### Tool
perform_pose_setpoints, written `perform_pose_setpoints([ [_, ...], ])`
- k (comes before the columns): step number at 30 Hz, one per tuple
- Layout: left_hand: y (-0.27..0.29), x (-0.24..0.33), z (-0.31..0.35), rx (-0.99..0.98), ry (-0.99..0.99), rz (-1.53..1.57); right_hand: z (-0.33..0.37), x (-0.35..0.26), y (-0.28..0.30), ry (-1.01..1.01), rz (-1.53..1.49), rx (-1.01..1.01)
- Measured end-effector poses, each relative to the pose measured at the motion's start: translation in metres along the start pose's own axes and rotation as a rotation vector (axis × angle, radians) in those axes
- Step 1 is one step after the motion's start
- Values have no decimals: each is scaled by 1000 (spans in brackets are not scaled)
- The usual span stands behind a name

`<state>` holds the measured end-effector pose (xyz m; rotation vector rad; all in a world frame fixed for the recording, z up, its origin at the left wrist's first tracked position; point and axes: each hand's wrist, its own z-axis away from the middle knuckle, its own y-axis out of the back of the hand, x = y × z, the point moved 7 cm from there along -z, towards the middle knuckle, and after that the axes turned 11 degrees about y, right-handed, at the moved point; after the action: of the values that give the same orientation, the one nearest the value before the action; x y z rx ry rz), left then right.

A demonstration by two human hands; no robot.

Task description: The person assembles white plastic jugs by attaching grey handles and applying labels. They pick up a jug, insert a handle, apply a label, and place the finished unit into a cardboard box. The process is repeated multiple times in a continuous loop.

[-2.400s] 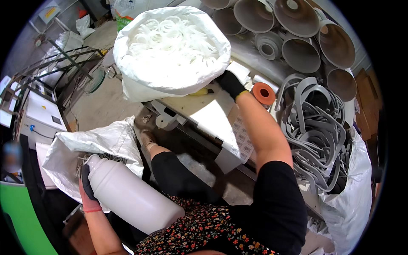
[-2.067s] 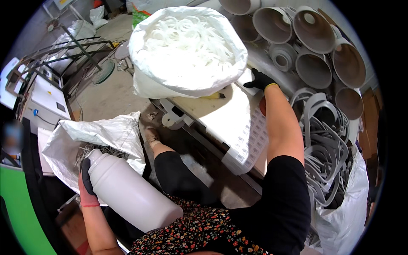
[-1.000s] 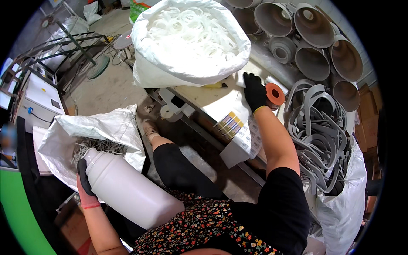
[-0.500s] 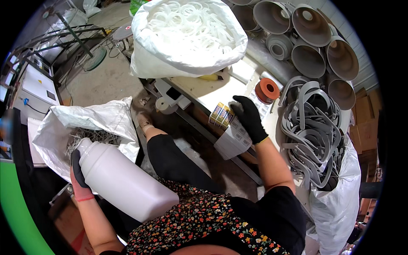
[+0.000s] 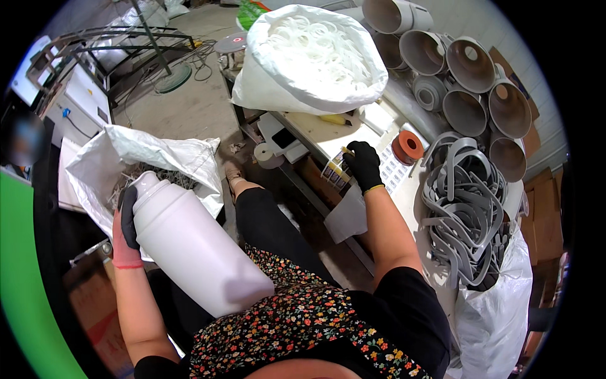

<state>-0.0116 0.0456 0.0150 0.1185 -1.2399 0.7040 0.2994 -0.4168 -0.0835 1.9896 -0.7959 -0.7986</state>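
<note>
A large pale plastic bottle (image 5: 196, 243) leans across my lap, its base against my flowered apron. Wrapped round its neck end is my left hand (image 5: 128, 224), in a pink and grey glove. My right hand (image 5: 364, 165), in a black glove, reaches to the table edge with its fingers curled over a strip of small yellow and dark labels (image 5: 334, 174); the fingertips pinch the strip's upper end. Beneath that strip a white sheet (image 5: 347, 218) hangs off the edge. Rows of small white labels (image 5: 395, 172) lie right of the hand, beside an orange-brown tape roll (image 5: 407, 148).
A white sack of translucent rings (image 5: 315, 60) stands on the table's far end. Grey curved straps (image 5: 464, 208) are heaped at right, with grey hollow cones (image 5: 470, 63) stacked behind. At left, an open white sack (image 5: 170, 148) holds thin grey pieces.
My right hand has closed in on the yellow label strip, its fingers now curled over the upper end. The bottle stays in my left hand, and the whole view has shifted slightly.
</note>
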Motion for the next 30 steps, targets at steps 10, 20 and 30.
perform_pose_setpoints([
  [10,34,14,11,172,-198,-590,-6,-17,-20,235,337,-93],
  [20,34,26,41,293,-377,-554,5,-64,10,351,505,-184],
  [30,-7,47,63,167,-463,-627,21,-287,97,-81,-1332,-379],
])
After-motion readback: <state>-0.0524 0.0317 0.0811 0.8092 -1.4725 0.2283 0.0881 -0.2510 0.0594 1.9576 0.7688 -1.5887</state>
